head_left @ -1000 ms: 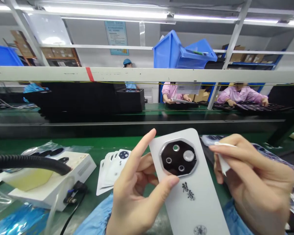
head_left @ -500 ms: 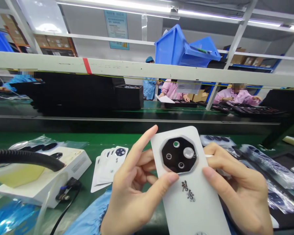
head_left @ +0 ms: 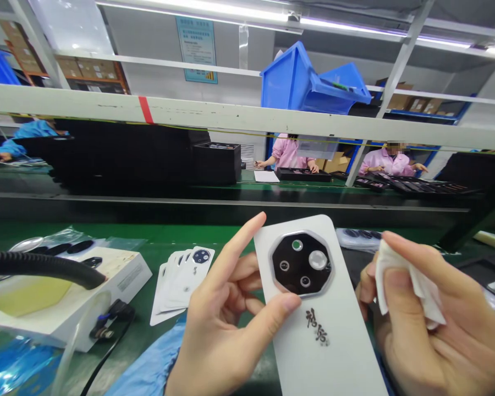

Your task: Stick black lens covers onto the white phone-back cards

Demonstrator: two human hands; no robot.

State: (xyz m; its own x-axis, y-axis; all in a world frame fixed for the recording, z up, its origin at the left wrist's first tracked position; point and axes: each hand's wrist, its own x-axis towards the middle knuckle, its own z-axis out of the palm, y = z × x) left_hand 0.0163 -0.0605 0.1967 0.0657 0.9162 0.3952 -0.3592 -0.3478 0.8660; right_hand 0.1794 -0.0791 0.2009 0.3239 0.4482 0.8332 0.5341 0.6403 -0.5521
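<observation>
- While the left hand (head_left: 226, 324) holds its upper left side, the white phone back panel (head_left: 325, 346) stands tilted in front of the wearer, its octagonal black camera window (head_left: 301, 264) uppermost and dark lettering (head_left: 317, 327) below.
- The left hand is half open around the panel: thumb on the face by the window's lower edge, index finger stretched up beside the top left corner, other fingers bent behind.
- The right hand (head_left: 441, 341) is closed on a folded white cloth (head_left: 410, 280), pinched between thumb and fingers just beside the panel's right edge; whether a finger touches that edge, I cannot tell.
- Left of the panel, similar white panels (head_left: 181, 280) lie fanned on the green bench (head_left: 136, 236).
- Behind the right hand, a clear plastic pack (head_left: 357, 239) shows dark rounded pieces.
- Across the line, a black box (head_left: 216, 165) holds items too small to identify; a shallow black tray (head_left: 304, 175) sits before a pink-sleeved person (head_left: 291, 151).
- Above, a blue bin (head_left: 286, 80) has something green showing beside it, in a second, tilted blue bin (head_left: 342, 91).
</observation>
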